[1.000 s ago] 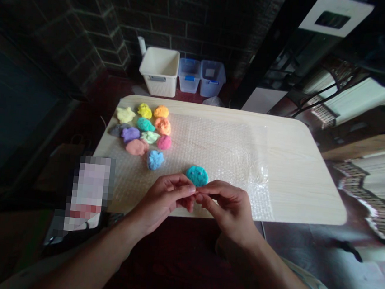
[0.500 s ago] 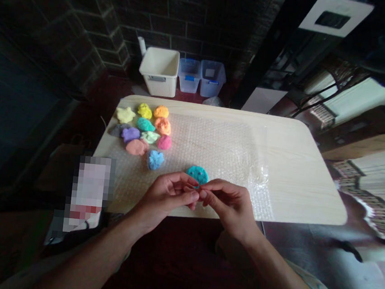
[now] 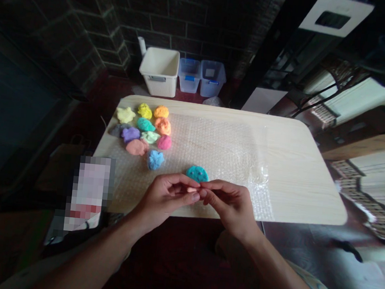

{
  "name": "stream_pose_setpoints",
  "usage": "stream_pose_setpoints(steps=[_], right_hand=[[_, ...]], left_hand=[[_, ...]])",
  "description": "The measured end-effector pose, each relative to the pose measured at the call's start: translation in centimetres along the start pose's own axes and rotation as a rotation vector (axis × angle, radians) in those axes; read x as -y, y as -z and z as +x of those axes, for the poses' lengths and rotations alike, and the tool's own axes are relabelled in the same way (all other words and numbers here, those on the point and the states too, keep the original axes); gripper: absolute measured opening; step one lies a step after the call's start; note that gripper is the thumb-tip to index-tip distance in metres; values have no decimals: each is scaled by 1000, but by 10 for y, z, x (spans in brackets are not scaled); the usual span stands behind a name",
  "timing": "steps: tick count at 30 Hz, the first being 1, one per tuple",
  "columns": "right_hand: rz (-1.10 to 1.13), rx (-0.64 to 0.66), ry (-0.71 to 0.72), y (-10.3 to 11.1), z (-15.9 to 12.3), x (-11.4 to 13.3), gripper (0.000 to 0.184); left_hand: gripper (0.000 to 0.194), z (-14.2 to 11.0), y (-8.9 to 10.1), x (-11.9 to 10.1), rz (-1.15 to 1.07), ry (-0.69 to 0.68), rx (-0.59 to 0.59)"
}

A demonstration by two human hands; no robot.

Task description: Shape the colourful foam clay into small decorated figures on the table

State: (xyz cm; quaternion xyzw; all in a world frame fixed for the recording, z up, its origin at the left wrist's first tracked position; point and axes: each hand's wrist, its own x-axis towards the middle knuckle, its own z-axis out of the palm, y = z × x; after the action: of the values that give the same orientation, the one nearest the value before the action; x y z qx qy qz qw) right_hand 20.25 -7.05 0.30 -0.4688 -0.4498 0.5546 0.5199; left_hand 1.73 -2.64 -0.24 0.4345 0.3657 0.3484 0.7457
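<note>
My left hand (image 3: pixel 165 195) and my right hand (image 3: pixel 228 202) meet fingertip to fingertip over the near edge of the table (image 3: pixel 295 172). Both are pinched together on something too small to name. Just beyond the fingertips a flat teal clay disc (image 3: pixel 197 173) with dark dots lies on a sheet of bubble wrap (image 3: pixel 212 146). A blue clay lump (image 3: pixel 155 159) sits to the left of it.
Several coloured clay lumps (image 3: pixel 144 128) are grouped at the table's far left corner. A white bin (image 3: pixel 160 71) and two clear boxes (image 3: pixel 201 76) stand on the floor behind the table by a brick wall. A blurred patch (image 3: pixel 89 191) lies at the left.
Both hands have shifted slightly and their fingertips have pressed closer together; the clay pieces on the table have not moved.
</note>
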Motion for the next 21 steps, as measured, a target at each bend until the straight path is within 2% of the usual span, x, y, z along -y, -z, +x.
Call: stream_pose_setpoints(steps=[3,6,12,17,21], right_hand=[[-48,-40,27,0,1,1,14],[-80,-63,80,-1,1,0,10],[-107,-3,86,0,-2,-8,15],[-203,-9,114,0,-2,-3,13],[-166,11,98,-2,-1,0,13]], left_hand=[[26,0,-1,-2,15,7,-20],[22,-1,-1,-4,71,-23,-33],[18,-1,1,-3,157,-104,-62],[16,-2,1,0,194,-141,-67],[10,-4,2,0,243,-179,-58]])
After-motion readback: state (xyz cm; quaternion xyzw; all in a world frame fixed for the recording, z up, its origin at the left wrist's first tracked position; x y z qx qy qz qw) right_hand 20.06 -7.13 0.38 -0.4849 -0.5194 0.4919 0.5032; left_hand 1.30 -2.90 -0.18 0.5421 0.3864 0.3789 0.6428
